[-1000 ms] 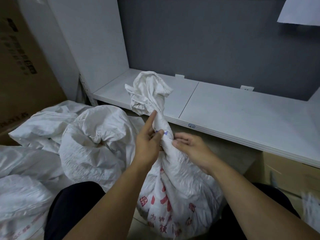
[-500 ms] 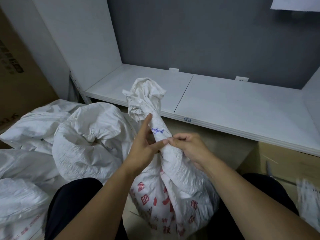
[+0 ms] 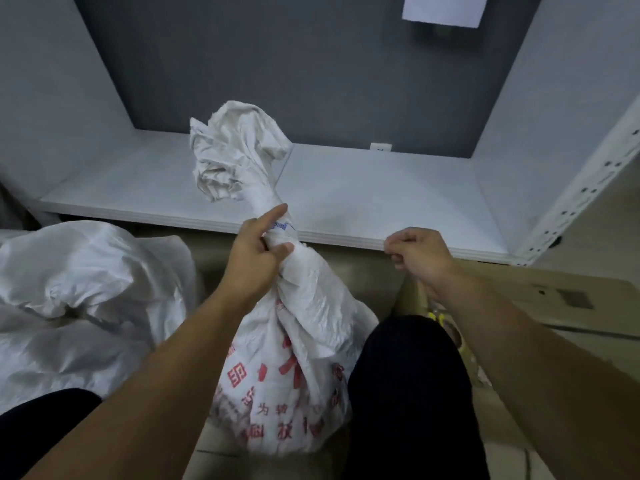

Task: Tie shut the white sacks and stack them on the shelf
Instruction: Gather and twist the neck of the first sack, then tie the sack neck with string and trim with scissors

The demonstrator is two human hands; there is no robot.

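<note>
While the left hand (image 3: 258,261) clamps the twisted neck of the white sack (image 3: 291,358), index finger extended up along the twist, the right hand (image 3: 417,256) sits well apart to the right, clenched w/ thumb and fingertips pinched together. A tie string may be in that pinch; too thin to confirm. Sack stands on the floor between the person's knees, just in front of the shelf (image 3: 381,199), its bunched mouth (image 3: 232,154) flaring above the grip.

Status, approx.:
- Neck gathered and twisted: done.
- Knot: likely being tightened, not confirmed finished.
- Shelf: nothing stacked on the visible board.
- Other sacks (image 3: 83,292): piled at left on the floor, not yet shelved; whether tied cannot be told.

Est. progress: early. Remaining: finish knot, lift sack onto shelf, repeat for the rest.
</note>
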